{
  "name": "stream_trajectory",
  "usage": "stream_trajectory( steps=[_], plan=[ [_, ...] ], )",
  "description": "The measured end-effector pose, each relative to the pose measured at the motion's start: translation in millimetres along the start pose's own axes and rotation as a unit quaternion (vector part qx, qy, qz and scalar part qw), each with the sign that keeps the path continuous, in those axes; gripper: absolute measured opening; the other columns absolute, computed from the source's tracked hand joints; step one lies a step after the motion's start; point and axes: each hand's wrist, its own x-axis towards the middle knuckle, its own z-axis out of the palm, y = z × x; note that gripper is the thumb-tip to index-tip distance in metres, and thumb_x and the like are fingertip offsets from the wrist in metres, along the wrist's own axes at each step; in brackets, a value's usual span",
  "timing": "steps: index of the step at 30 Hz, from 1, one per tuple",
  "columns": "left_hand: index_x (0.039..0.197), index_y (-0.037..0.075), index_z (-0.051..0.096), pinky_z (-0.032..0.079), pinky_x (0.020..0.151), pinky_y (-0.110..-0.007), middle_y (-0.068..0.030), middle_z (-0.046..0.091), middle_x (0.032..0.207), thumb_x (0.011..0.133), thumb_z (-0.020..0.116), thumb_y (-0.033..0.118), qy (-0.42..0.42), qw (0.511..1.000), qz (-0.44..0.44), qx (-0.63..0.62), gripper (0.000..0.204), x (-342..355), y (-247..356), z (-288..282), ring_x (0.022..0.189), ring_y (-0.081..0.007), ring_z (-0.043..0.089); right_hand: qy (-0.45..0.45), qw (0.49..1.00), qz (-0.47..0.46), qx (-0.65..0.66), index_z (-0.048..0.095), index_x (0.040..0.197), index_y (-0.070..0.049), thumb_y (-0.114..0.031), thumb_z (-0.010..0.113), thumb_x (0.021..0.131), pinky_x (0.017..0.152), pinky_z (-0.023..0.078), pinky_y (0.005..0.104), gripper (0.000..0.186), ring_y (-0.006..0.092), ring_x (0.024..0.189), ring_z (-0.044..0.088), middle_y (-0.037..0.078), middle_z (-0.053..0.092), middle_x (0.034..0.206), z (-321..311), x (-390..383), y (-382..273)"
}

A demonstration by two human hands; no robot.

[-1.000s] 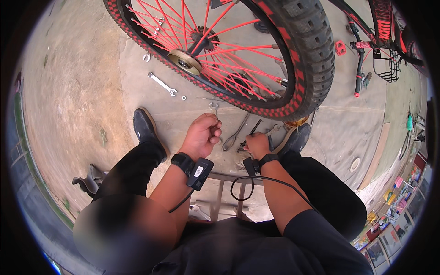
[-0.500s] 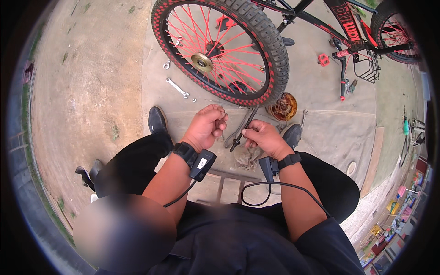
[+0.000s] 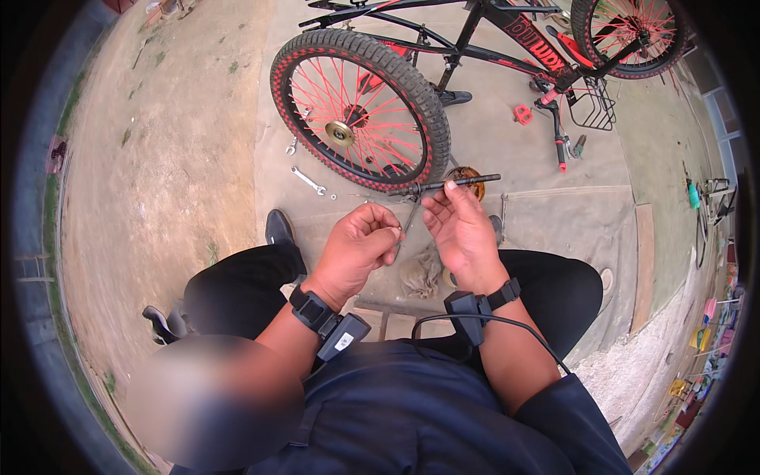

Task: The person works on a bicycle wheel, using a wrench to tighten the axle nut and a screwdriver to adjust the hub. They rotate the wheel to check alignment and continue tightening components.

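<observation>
My right hand [image 3: 463, 241] is turned palm-up, its thumb and fingers gripping a thin dark axle rod [image 3: 484, 179]. This axle lies crosswise in front of the wheel, with a thicker part toward its left end. My left hand [image 3: 356, 249] is closed in a pinch, lower and left of the axle; whatever sits between its fingertips is too small to make out. Just beyond both hands stands a bicycle wheel [image 3: 434, 103] with a knobbly black tyre, red spokes and a brass-coloured hub part [image 3: 340, 133]. Behind the axle, an amber bowl of dark greasy contents [image 3: 476, 191] is partly covered.
A spanner [image 3: 307, 180] and a small nut [image 3: 333, 197] lie on the ground cloth left of the wheel. A crumpled rag [image 3: 419, 277] is between my feet. The black and red bicycle frame [image 3: 507, 28] rests farther back, near a red pedal [image 3: 522, 115].
The axle has swung from pointing toward me to lying crosswise. My right hand has turned from knuckles-up to palm-up. My left hand stays pinched, and the whole view has shifted.
</observation>
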Motion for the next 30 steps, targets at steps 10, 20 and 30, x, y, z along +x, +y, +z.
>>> stream_trajectory(
  steps=[10,20,30],
  plan=[
    [0.102,0.000,0.066,0.047,0.061,-0.026,-0.0065,0.065,0.094,0.088,0.063,-0.001,0.077,0.883,0.226,0.405,0.015,3,-39,37,0.069,-0.0087,0.057,-0.021,0.996,0.040,0.079,0.062,0.103,-0.010,-0.022,0.068,0.099,0.088,0.056,0.0370,0.014,0.0210,0.098,0.066,0.005,0.065,0.098,1,-1,32],
    [0.101,0.002,0.070,0.053,0.069,-0.036,-0.0137,0.064,0.096,0.083,0.064,0.000,0.084,0.822,0.305,0.473,0.018,1,-37,34,0.079,-0.0281,0.065,-0.044,0.990,0.046,0.125,0.063,0.103,-0.009,-0.018,0.067,0.100,0.087,0.057,0.0370,0.011,0.0215,0.095,0.069,0.006,0.068,0.095,2,3,32],
    [0.105,0.002,0.072,0.052,0.070,-0.037,-0.0142,0.059,0.091,0.083,0.064,-0.002,0.072,0.782,0.298,0.542,0.024,-8,-30,26,0.081,-0.0310,0.063,-0.061,0.989,0.041,0.131,0.064,0.102,-0.008,-0.021,0.067,0.099,0.089,0.057,0.0380,0.013,0.0222,0.097,0.068,0.007,0.069,0.098,-6,11,32]
  ],
)
